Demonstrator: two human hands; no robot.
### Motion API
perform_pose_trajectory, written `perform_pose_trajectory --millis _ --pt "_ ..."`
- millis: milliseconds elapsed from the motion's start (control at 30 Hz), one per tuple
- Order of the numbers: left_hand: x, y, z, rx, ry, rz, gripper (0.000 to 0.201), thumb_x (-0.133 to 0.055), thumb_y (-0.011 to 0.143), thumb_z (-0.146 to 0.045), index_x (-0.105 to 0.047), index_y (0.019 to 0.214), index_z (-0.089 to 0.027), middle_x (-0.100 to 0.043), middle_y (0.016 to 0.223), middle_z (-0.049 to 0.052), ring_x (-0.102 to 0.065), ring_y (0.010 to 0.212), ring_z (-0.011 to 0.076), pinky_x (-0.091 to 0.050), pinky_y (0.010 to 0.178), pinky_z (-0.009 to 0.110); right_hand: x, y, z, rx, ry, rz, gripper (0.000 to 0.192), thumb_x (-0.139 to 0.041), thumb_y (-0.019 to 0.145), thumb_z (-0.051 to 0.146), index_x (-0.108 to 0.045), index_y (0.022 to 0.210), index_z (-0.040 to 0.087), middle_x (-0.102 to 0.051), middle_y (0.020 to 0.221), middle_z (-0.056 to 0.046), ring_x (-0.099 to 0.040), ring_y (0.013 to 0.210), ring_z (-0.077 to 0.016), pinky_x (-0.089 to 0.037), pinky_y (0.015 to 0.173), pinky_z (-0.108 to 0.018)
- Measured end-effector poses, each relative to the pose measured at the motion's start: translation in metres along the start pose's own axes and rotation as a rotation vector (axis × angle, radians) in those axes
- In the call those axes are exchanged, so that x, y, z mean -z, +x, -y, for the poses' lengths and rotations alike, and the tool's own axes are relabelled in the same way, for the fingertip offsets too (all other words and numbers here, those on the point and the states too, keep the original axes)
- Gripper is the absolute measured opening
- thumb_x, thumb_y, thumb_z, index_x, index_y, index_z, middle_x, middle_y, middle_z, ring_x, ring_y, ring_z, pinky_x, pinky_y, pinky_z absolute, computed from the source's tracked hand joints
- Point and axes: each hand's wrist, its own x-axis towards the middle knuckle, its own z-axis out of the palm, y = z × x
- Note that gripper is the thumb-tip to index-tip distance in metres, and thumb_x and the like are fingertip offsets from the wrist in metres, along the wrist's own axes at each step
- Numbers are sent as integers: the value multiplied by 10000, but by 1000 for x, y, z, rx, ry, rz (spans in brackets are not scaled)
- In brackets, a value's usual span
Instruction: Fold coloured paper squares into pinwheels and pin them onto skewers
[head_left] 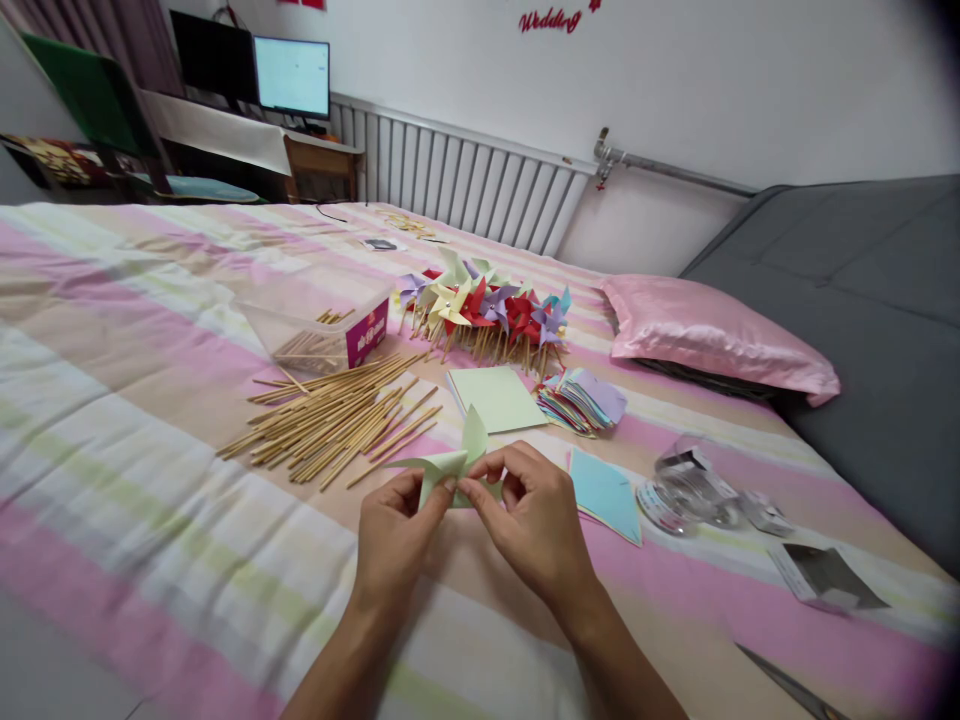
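Between both hands is a pale green paper pinwheel (474,440), its blades curled and folded toward the middle. My left hand (397,525) pinches it from the left, thumb near the centre. From the right, my right hand (534,505) pinches the paper with thumb and index finger close to the left thumb. Whether a pin sits at the centre is hidden by the fingers. Just beyond lies a stack of pale green paper squares (499,398). Light blue cut paper squares (606,495) lie right of my right hand, and many wooden sticks (337,420) are spread to the left.
Finished pinwheels (487,310) stand bunched at the back. A clear plastic box (311,320) holds more sticks. Mixed coloured paper squares (581,400), a clear jar (667,505), an opened small box (825,578) and scissors (787,682) lie to the right. A pink pillow (712,330) rests behind.
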Motion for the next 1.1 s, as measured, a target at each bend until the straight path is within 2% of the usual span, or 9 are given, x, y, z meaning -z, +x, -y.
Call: perform_pose_trajectory --millis 167,300,400,500,567,767,1100 --pt "-1 -2 -3 -11 30 -20 137 -737 633 -257 -671 614 -139 -562 537 -27 -489 525 100 -367 499 196 -1 0 1 -82 17 -22 180 -681 684 224 -534 782 185 -534 715 35 -366 468 -66 -319 453 -207" --pt "-1 -2 -5 -7 33 -25 155 -740 632 -264 -650 580 -148 -548 522 -30 -488 520 103 -362 498 199 -1 0 1 -110 -25 -64 336 -693 668 287 -504 931 198 -580 813 13 -391 484 -79 -386 504 -234" --pt "-1 -2 -5 4 24 -29 147 -743 623 -268 -659 588 -152 -553 517 -28 -500 523 112 -370 505 206 -2 0 -2 -73 -47 -91 444 -708 657 297 -509 1044 207 -623 902 -28 -532 677 -151 -457 677 -303" --pt "-1 -2 -4 6 24 -29 123 -745 617 -257 -689 633 -148 -588 549 -21 -513 535 111 -380 517 203 -3 1 -4 -90 15 -36 489 -710 668 278 -520 1112 202 -656 972 -58 -580 940 -223 -435 856 -380" --pt "-1 -2 -4 5 27 -26 121 -743 622 -254 -697 648 -145 -603 570 -17 -521 550 108 -387 528 198 -4 2 -4 -127 73 20 447 -697 688 267 -549 1103 196 -673 970 -60 -587 976 -234 -424 889 -394" --pt "-1 -2 -4 5 17 -20 157 -748 623 -271 -675 616 -132 -571 539 -24 -481 518 92 -375 502 192 -3 3 -1 -118 189 87 199 -659 721 225 -661 916 187 -704 848 -27 -624 834 -196 -451 825 -335" --pt "-1 -2 -3 10 18 -12 171 -752 617 -290 -678 631 -136 -605 573 -11 -513 547 107 -397 531 201 -1 5 0 -169 328 146 155 -636 719 159 -687 865 161 -712 820 -27 -633 811 -177 -480 778 -285"
